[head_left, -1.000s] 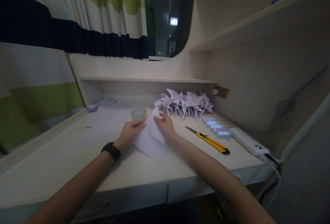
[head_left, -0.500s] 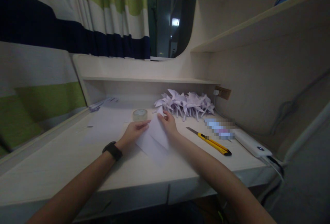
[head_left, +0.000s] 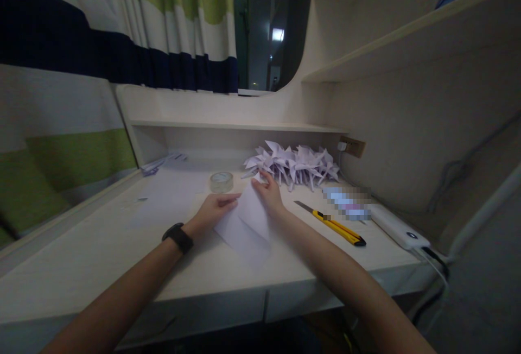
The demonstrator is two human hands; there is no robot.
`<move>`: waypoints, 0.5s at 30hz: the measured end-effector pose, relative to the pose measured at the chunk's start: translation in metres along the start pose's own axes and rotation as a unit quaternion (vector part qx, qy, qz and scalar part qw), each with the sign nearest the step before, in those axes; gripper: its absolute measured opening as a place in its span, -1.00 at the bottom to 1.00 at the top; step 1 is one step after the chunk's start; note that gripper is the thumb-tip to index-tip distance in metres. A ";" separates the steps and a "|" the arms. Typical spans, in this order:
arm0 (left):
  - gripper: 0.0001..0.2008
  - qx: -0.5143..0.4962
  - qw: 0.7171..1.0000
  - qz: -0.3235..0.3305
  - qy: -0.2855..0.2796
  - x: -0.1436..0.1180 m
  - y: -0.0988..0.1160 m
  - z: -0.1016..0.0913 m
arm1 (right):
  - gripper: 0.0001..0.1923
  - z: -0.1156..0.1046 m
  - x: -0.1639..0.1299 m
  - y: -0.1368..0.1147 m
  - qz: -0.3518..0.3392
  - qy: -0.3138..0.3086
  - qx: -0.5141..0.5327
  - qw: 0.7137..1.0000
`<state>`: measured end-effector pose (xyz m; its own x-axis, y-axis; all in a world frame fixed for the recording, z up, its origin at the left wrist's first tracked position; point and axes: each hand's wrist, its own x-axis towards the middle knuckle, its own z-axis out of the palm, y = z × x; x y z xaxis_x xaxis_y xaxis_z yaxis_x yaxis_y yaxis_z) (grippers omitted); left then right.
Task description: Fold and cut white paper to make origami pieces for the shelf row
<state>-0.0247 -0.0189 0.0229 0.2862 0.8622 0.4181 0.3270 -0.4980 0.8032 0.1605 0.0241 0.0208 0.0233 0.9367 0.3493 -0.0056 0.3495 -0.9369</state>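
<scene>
Left hand (head_left: 211,210) and right hand (head_left: 268,194) pinch a white paper (head_left: 246,226) on the desk (head_left: 101,251). Tape roll (head_left: 221,181) lies just behind; knife (head_left: 331,223) to the right.

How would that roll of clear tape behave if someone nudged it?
The roll of clear tape lies flat on the pale wooden desk, so it would probably slide, not roll. It looks small and hollow, likely light. On edge, it might roll.

Pixel-blurred item (head_left: 347,203) beside the utility knife (head_left: 334,223)
</scene>
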 end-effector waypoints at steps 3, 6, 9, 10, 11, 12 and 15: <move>-0.68 -0.003 1.000 -0.002 -0.012 -0.001 0.005 0.001 | -0.40 0.000 0.001 0.003 0.005 0.006 -0.025 1.000; -0.68 -0.006 1.000 0.007 -0.022 -0.003 0.009 0.002 | -0.42 0.002 -0.001 0.005 0.011 0.007 -0.042 0.999; -0.65 -0.008 1.000 0.005 -0.015 -0.003 0.008 0.003 | -0.45 0.005 -0.004 0.006 0.007 0.012 -0.048 0.999; -0.63 -0.007 1.000 -0.002 -0.013 -0.003 0.007 0.003 | -0.47 0.007 -0.005 0.006 0.004 0.014 -0.049 0.999; -0.62 -0.004 1.000 -0.009 -0.011 -0.003 0.005 0.002 | -0.49 0.008 -0.006 0.006 0.002 0.015 -0.049 0.999; -0.62 0.000 1.000 -0.013 -0.007 -0.003 0.005 0.002 | -0.50 0.009 -0.008 0.006 0.001 0.015 -0.050 0.999; -0.62 0.023 1.000 -0.001 0.004 -0.002 0.004 0.001 | -0.53 0.011 -0.010 0.007 -0.003 0.016 -0.057 0.998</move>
<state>-0.0229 -0.0224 0.0245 0.2788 0.8635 0.4203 0.3679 -0.5003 0.7838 0.1488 0.0180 0.0107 0.0542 0.9331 0.3555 0.1089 0.3484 -0.9310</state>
